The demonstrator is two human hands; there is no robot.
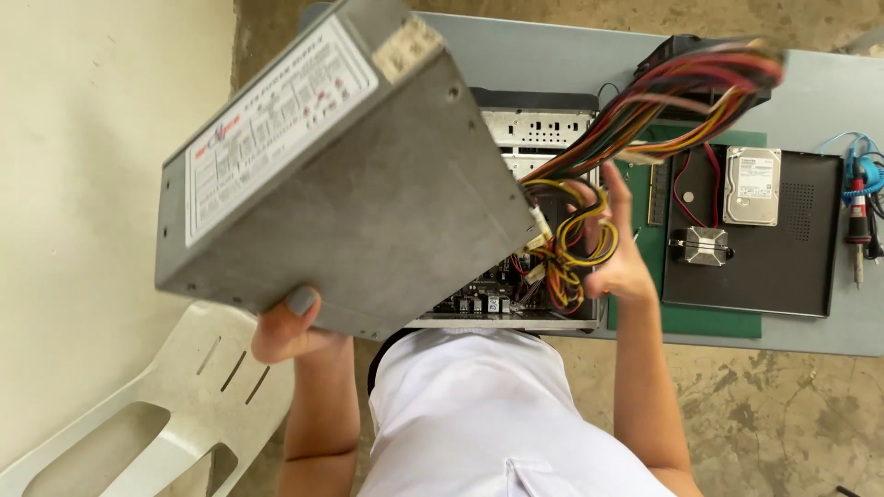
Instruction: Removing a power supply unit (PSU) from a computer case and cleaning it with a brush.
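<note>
the grey power supply box (pixel 341 175) is already lifted clear above the open computer case (pixel 534 138) on the desk (pixel 552 55), left hand (pixel 290 327) fingers clamped underneath it, right hand (pixel 612 248) fingers curled around its trailing cable bundle (pixel 645 110).

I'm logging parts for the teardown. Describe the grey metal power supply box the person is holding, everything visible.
The power supply box is a dull grey sheet-metal case, scuffed, with screw holes and a white specification label on one face. It is held tilted in the air above the open computer case. The left hand grips its lower edge; a bundle of coloured wires leaves its side, handled by the right hand.
</note>
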